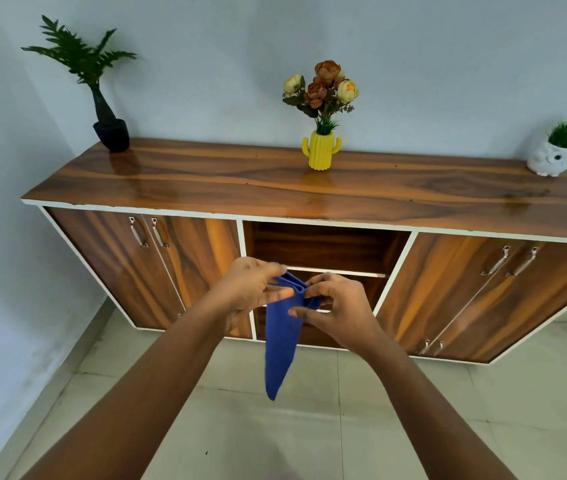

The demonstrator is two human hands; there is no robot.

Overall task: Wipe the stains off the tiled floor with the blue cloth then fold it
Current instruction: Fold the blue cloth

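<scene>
The tiled floor (310, 427) fills the near part of the view, at 6 o'clock; in this part I see only faint grey marks, so I judge the wiping is done, or nearly done, and the folding is the step in hand.

Above the floor both forearms reach forward; the left hand (251, 289) and the right hand (337, 306) meet close together at the centre. The blue cloth (280, 348) is held in the air between them; its gathered top edge is pinched by the left thumb and fingers at 10 o'clock of the cloth, and by the right fingertips at 2 o'clock; the rest hangs down to a narrow point at 6 o'clock, not touching the floor.

To fold well, I think the hands should first pull apart to open the bunched edge flat; then bring corner to corner evenly.

Farther, at 12 o'clock, stands a wooden cabinet (310, 188); on it a yellow cactus vase (322, 152) with flowers.
</scene>
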